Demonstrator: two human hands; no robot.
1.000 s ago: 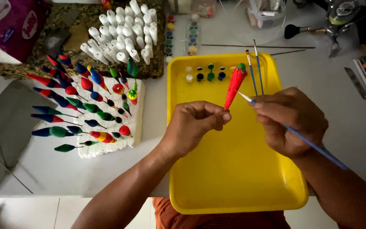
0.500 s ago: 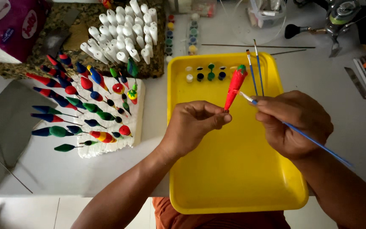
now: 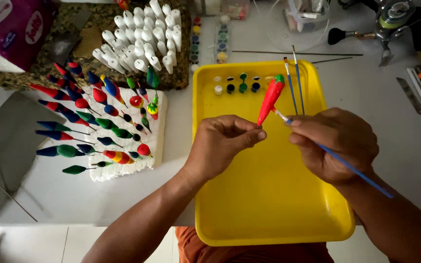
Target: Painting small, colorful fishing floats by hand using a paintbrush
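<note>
My left hand (image 3: 222, 146) pinches the thin stem of a red fishing float with a green tip (image 3: 271, 100), holding it upright over the yellow tray (image 3: 269, 204). My right hand (image 3: 334, 143) grips a blue-handled paintbrush (image 3: 354, 169). Its bristle end touches the lower part of the red float. Both hands hover above the middle of the tray.
Small paint pots (image 3: 242, 86) and two spare brushes (image 3: 293, 83) lie at the tray's far end. A white foam block (image 3: 123, 168) at the left holds several painted floats; unpainted white floats (image 3: 140, 31) stand behind it. Tools and a fishing reel (image 3: 391, 22) lie at the right.
The hands have stayed almost in place over the tray. The brush tip has shifted slightly along the float's lower part.
</note>
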